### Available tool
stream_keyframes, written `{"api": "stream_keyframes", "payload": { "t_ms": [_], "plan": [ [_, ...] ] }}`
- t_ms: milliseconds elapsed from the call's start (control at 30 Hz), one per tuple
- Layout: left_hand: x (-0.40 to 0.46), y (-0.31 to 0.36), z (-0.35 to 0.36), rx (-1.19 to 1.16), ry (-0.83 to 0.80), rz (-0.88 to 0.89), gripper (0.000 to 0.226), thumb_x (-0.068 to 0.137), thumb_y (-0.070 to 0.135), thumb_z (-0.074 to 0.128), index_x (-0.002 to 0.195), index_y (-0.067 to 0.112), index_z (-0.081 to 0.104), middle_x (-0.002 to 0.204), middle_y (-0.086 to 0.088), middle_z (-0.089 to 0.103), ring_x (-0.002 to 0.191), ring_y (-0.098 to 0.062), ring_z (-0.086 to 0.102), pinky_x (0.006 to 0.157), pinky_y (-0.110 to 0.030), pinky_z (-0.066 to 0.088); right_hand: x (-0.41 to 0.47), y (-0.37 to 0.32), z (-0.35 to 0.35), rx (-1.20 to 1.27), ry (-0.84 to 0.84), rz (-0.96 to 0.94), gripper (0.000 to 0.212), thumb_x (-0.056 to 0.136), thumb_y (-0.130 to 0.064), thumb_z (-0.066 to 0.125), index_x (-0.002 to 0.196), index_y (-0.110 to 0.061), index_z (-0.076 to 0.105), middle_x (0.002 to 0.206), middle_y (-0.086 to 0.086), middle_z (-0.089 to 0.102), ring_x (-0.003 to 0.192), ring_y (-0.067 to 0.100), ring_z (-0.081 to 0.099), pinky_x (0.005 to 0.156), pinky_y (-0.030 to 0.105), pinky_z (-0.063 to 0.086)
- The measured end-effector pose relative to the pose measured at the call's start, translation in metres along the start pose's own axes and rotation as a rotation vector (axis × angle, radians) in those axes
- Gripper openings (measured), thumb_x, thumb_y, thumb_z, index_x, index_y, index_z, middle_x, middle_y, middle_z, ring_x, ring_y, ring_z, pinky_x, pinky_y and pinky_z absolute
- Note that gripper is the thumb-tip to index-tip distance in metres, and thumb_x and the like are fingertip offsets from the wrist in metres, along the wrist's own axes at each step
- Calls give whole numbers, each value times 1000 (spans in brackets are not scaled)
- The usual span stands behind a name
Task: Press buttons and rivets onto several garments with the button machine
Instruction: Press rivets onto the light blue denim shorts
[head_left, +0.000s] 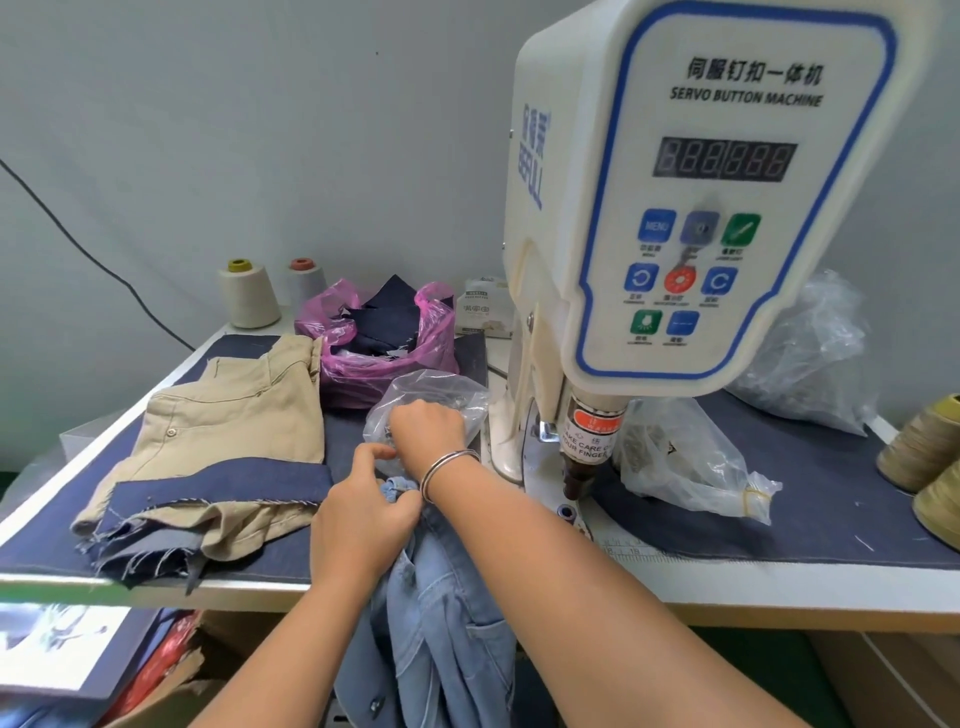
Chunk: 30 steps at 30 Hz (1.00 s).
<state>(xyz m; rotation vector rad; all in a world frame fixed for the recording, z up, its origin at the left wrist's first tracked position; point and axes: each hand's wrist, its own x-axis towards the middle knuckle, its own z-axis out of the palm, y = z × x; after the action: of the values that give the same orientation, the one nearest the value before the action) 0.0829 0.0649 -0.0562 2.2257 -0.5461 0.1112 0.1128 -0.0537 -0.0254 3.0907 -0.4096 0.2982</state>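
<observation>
The white servo button machine (696, 208) stands at the right, its press head (584, 457) over the table. A light blue denim garment (441, 597) hangs over the table's front edge. My left hand (363, 519) grips the garment's top edge beside the press. My right hand (428, 431), a silver bracelet on its wrist, reaches into a clear plastic bag (431, 395) of small metal parts; its fingertips are hidden inside the bag.
Beige trousers (234, 415) with dark denim pieces lie at the left. A pink bag (384, 338) of dark scraps sits behind. Two thread cones (249, 293) stand at the back, yellow ones (924, 447) at the right. Another clear bag (691, 462) lies beside the press.
</observation>
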Motion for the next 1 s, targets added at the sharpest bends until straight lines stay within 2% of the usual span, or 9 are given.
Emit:
{"api": "stream_keyframes", "payload": {
  "t_ms": [133, 267, 433, 767, 1000],
  "plan": [
    [1, 0, -1, 3, 2, 3, 36, 73, 24, 64, 102, 34, 46, 54, 6, 55, 51, -8, 51, 44, -26, 28, 4, 2, 4, 22, 16, 13, 24, 88, -3, 54, 111, -4, 60, 110, 14, 64, 100, 32, 64, 73, 35, 45],
    [1, -1, 0, -4, -7, -8, 35, 73, 22, 64, 102, 33, 47, 57, 5, 59, 55, -9, 53, 46, -26, 34, 8, 0, 6, 39, 21, 54, 27, 90, -4, 49, 116, -1, 55, 110, 15, 66, 100, 32, 64, 70, 35, 41],
    [1, -1, 1, -6, -17, -10, 34, 74, 23, 64, 101, 32, 47, 57, 5, 60, 56, -11, 54, 46, -28, 35, 8, 0, 5, -49, 4, -9, 20, 90, -5, 51, 104, -7, 65, 105, 10, 66, 96, 28, 65, 66, 33, 39],
    [0, -1, 1, 6, -15, -21, 31, 73, 26, 63, 98, 33, 47, 62, 7, 61, 58, -9, 53, 48, -27, 35, 6, 1, 5, -127, 58, -133, 22, 89, -5, 49, 105, -10, 64, 105, 8, 67, 96, 28, 66, 63, 32, 39],
    [1, -1, 2, 11, -16, -10, 29, 73, 25, 63, 96, 33, 47, 64, 7, 60, 59, -14, 55, 52, -32, 41, 0, 4, 9, -4, 76, -52, 22, 90, -7, 49, 110, -7, 59, 105, 12, 67, 95, 32, 65, 64, 33, 36]
  ]
}}
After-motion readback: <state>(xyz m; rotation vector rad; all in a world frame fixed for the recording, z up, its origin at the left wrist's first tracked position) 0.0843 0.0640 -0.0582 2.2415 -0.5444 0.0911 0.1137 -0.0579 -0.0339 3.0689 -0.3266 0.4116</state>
